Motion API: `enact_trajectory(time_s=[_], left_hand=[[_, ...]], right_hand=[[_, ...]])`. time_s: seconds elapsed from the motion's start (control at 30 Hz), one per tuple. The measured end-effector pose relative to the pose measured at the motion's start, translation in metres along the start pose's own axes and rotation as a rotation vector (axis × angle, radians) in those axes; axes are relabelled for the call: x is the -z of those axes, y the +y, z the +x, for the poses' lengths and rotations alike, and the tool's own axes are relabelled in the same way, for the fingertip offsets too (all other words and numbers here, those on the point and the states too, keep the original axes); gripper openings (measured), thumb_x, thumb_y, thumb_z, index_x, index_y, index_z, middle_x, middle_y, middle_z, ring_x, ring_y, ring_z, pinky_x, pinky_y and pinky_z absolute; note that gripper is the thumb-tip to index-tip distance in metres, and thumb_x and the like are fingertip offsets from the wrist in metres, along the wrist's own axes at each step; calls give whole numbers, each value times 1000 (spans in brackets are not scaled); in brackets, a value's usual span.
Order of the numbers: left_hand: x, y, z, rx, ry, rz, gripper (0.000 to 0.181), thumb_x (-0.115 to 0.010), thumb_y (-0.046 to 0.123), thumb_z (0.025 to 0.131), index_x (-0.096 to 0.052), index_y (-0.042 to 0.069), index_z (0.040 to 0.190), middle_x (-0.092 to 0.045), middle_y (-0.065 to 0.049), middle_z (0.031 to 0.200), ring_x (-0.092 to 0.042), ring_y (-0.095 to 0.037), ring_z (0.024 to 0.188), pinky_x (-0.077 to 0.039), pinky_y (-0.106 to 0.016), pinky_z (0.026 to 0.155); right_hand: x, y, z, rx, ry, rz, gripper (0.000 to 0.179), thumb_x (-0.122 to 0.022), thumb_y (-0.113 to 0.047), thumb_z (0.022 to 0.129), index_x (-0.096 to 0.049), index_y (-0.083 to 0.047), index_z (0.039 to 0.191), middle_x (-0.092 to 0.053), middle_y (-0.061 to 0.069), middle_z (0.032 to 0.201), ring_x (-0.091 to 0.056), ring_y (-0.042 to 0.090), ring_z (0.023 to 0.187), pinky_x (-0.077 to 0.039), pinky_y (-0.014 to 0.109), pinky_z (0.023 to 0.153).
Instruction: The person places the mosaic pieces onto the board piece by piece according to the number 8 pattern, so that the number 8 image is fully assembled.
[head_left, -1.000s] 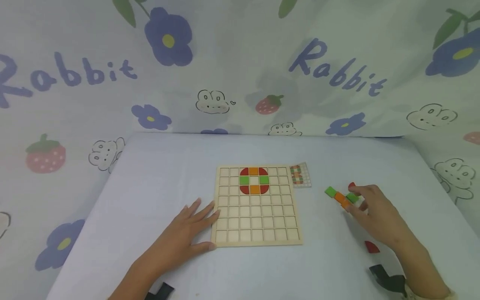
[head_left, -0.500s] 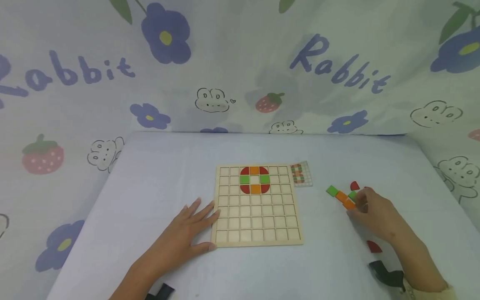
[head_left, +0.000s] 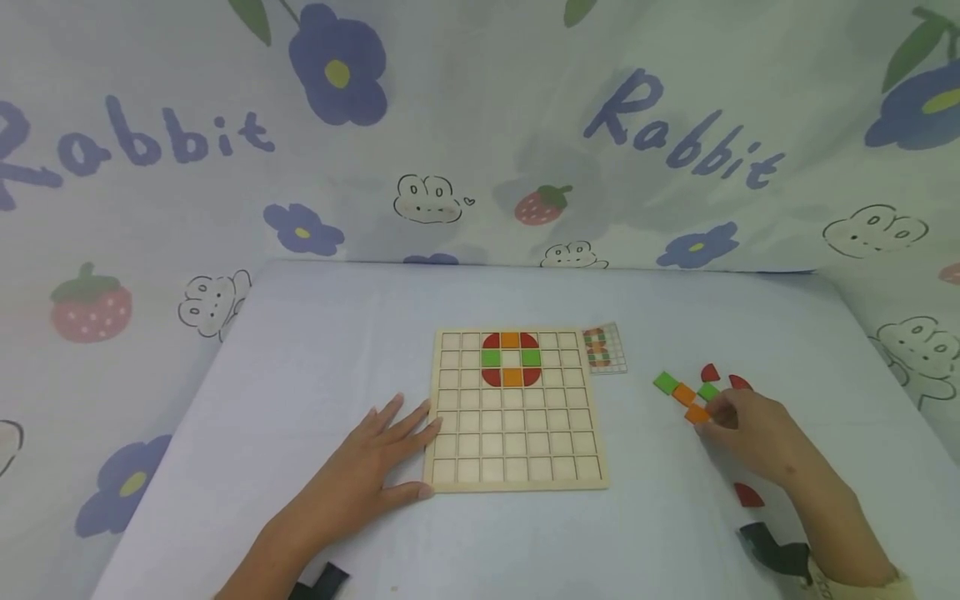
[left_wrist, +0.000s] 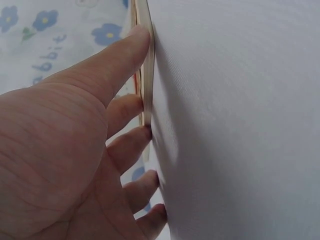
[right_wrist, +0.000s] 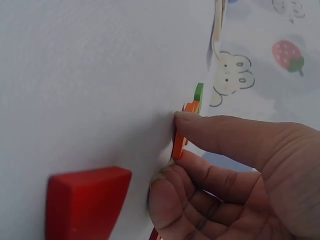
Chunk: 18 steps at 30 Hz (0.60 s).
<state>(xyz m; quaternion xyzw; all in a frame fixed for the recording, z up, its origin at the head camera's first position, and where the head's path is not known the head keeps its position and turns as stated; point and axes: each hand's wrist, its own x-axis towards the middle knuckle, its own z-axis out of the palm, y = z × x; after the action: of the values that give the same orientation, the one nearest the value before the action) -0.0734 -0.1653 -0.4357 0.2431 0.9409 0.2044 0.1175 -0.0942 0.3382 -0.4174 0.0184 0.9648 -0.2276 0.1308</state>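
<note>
Off the red piece (head_left: 709,372) beyond, my right hand (head_left: 753,429) now pinches an orange tile (head_left: 697,414), finger to thumb, and orange seems my pick!

The right hand (right_wrist: 245,185) partly hides an orange square tile (right_wrist: 178,145); the right wrist view crops a red quarter-round tile (right_wrist: 87,202).

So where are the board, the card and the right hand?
Board (head_left: 513,422): head view, bare square near its middle.
Card (head_left: 605,348): head view, middle of its face.
Right hand (head_left: 753,432): head view, back of the hand.
</note>
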Motion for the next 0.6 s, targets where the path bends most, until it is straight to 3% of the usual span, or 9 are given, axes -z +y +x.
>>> enact_trajectory(time_s=[0.4,0.6], left_hand=[[1,0,0,-2,1,-7,80,-81,48,89,-48,22,158,-31,5,169,-13,-33,160,-17,-55,128],[1,1,-1,-3,7,-22,80,-81,46,89,-49,22,158,-31,5,169,-13,-33,160,-17,-55,128]], right_hand=[[-4,-5,-4,-14,-40,-3,31,-81,-22,91,-70,0,111,-70,6,99,-63,25,91,-63,46,79],[-6,-31,-7,87,-26,33,27,-83,-17,90,-70,-3,109,-70,1,97,-64,21,90,-63,40,77]])
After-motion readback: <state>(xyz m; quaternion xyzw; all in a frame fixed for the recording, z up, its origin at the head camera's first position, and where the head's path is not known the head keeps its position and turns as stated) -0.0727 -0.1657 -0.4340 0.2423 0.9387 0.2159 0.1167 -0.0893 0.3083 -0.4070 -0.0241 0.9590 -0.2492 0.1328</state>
